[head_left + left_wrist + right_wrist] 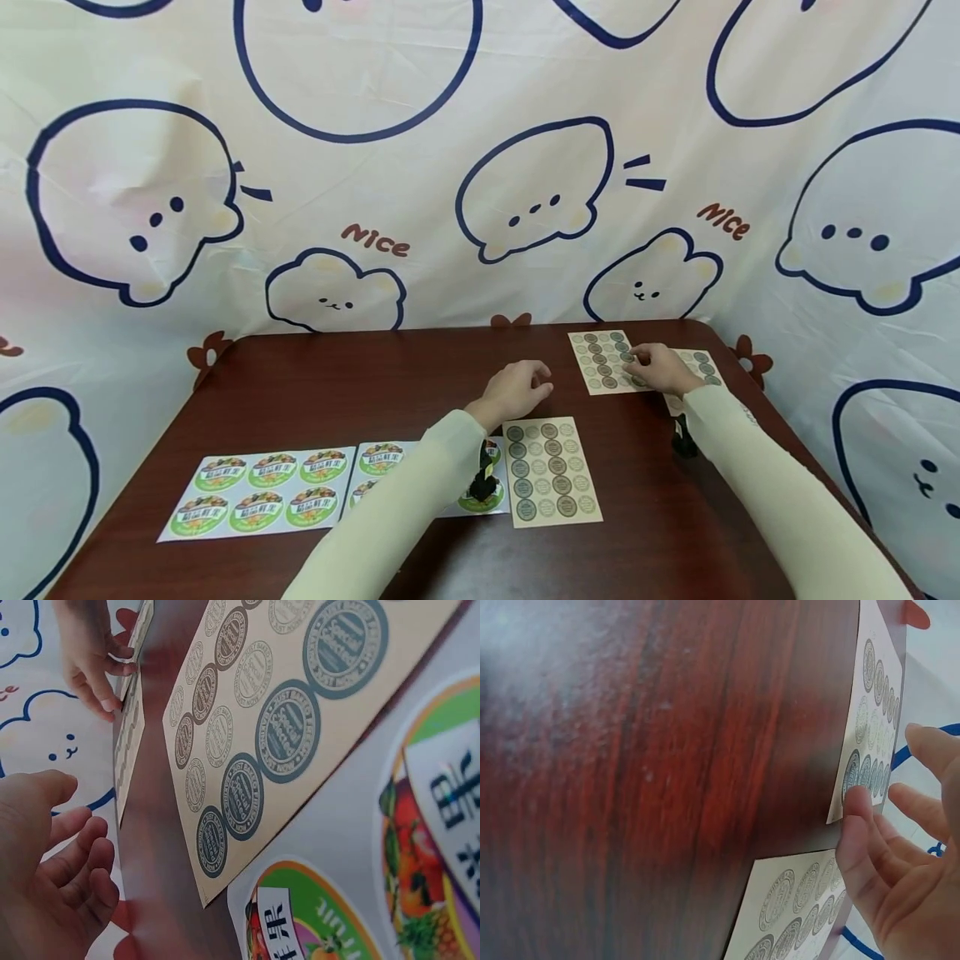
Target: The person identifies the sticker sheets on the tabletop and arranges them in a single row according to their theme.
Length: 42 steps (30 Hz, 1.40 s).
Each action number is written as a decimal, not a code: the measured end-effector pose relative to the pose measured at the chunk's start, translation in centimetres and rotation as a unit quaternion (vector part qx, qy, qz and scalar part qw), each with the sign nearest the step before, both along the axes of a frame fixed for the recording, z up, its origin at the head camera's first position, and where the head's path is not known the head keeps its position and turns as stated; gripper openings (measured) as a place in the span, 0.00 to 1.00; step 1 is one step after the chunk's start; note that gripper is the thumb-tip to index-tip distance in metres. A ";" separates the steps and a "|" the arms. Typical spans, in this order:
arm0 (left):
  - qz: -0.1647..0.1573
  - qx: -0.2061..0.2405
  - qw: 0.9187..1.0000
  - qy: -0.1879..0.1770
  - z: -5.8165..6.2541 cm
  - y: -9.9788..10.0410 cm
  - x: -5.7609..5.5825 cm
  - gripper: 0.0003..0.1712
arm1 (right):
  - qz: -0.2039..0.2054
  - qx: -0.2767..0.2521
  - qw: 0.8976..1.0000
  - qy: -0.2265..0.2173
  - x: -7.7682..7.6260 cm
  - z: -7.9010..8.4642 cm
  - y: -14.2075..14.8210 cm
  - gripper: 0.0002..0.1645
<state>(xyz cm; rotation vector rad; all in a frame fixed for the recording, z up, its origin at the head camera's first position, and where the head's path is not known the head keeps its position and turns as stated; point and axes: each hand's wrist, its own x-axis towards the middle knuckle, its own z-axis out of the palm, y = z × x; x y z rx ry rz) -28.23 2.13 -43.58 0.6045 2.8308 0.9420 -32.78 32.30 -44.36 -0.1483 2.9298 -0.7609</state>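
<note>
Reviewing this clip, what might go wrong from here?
The right grip is where the far-left beige sheet and far-right beige sheet come close, so it may nudge either askew. The left sleeve crosses over the right fruit-label sheet; lowering that arm could drag it. The near beige sheet meets or overlaps that label sheet, so shifting one might disturb the other.
</note>
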 end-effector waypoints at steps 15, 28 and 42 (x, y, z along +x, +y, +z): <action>-0.001 0.017 1.000 -0.017 -0.4 -1.2 -0.3 0.20 | 0.007 0.026 0.999 -0.036 -0.1 0.4 -0.9 0.37; 0.021 0.033 0.999 -0.029 -1.2 -3.0 -0.9 0.18 | 0.040 0.000 0.999 -0.010 -0.3 -0.6 -3.3 0.27; 0.053 0.036 0.997 -0.034 -2.3 -3.6 -1.3 0.26 | 0.052 0.014 0.998 -0.013 -0.1 -0.8 -5.8 0.26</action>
